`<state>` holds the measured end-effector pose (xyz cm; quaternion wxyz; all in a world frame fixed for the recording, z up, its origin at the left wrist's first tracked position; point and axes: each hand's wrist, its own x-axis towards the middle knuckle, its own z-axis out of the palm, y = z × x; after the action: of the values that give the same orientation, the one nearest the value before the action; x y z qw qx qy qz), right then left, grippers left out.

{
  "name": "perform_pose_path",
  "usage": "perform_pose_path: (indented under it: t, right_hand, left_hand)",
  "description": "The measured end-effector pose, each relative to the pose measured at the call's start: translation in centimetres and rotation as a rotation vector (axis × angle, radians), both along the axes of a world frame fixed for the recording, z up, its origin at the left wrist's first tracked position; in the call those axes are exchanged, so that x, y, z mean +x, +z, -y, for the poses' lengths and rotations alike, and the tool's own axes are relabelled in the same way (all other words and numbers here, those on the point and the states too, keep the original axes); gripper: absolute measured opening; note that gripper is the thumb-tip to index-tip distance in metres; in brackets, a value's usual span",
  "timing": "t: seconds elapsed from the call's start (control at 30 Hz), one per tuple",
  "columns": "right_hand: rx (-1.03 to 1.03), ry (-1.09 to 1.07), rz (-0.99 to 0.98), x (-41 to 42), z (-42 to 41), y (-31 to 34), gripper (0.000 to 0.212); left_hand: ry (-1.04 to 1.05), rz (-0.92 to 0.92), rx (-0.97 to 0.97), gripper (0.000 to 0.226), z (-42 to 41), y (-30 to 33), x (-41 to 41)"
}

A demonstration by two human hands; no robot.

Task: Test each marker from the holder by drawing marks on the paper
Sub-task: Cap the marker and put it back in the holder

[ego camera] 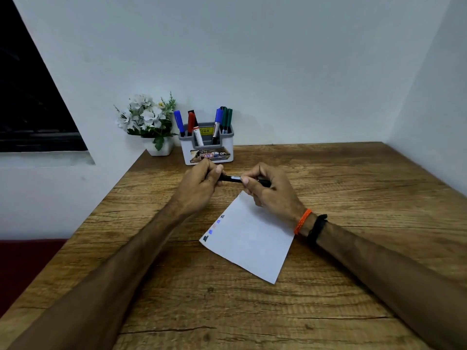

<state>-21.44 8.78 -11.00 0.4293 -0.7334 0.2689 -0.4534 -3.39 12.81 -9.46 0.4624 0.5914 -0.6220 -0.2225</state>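
Left hand (199, 181) and right hand (265, 188) each pinch an end of a black marker (231, 178), held level above the paper's (249, 238) far corner, probably to uncap or recap. Holder (207, 145) sits far on bench (328, 274), other markers upright inside.

We have a single wide-angle view from the person's head, looking forward and down across the wooden table (328, 286) toward the white wall (252, 59) at the top of the frame. Both forearms enter from the lower corners, and we see the hands close at the centre.
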Motion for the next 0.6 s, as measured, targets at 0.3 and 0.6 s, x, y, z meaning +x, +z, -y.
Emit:
perform_pose_path:
  t: [0.3, 0.6]
  right_hand:
    - [-0.024, -0.044, -0.052, -0.7, 0.6, 1.6, 0.003]
    - [-0.256, -0.098, -0.236, -0.8, 0.0, 3.8, 0.052]
  left_hand:
    - [-0.021, -0.188, -0.112, 0.016, -0.2, 1.1, -0.1]
    - [-0.033, -0.541, -0.124, 0.05, -1.2, 3.1, -0.4]
